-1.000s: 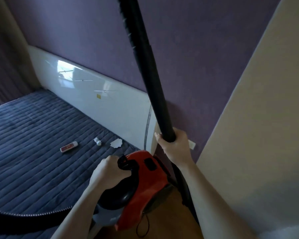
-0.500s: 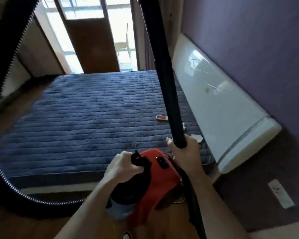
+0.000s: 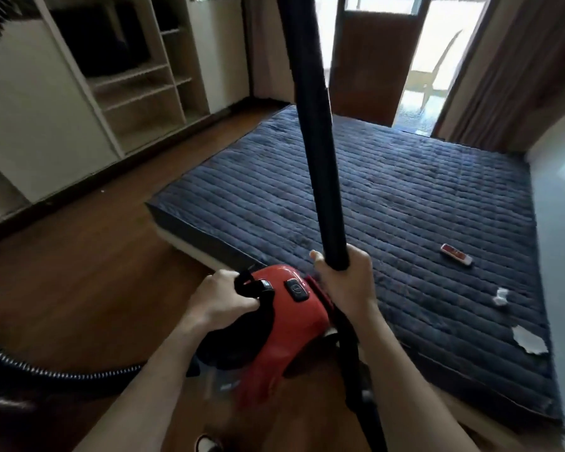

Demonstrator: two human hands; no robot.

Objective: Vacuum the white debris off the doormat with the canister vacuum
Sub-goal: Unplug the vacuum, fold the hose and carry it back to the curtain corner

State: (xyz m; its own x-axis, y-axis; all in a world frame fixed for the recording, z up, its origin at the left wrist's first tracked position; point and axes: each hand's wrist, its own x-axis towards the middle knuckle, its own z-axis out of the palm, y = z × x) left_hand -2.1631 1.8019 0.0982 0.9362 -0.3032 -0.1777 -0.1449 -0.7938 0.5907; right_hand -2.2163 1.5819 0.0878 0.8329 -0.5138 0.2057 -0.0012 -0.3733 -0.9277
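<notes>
Head view, looking down at two bare forearms & a red canister vacuum (image 3: 287, 327) w/ a black oval button on top. It sits low in centre frame, over a brown wooden floor (image 3: 79, 272), just beside the near corner of a big dark blue quilted mat (image 3: 405, 197). Left hand (image 3: 222, 298) grips the black carry handle (image 3: 247, 282) on the vacuum's top, fingers curled tight round it, knuckles up. Right hand (image 3: 343, 285) holds a black rigid wand (image 3: 313, 141) that runs nearly upright & leaves frame at top; fingers wrap together round the tube, thumb sticks up along its left side. Below that hand the tube carries on down past the vacuum's right side. A black ribbed hose (image 3: 62, 373) runs from near the vacuum out to the left edge. Can't tell if the vacuum rests on the floor or hangs off it; its lower half is blurred. White debris lies on the mat's right part, well apart from both hands: a crumpled white wad (image 3: 500, 296) & nearer the front edge a torn white paper scrap (image 3: 529, 344). Further back lies a small red-and-white rectangular object (image 3: 456, 254). Bg: pale open shelving unit (image 3: 137, 86) at left, brown door (image 3: 369, 60) w/ bright glass either side, brown curtain (image 3: 519, 60) at right, glossy white panel (image 3: 561, 256) along the mat's right side.
</notes>
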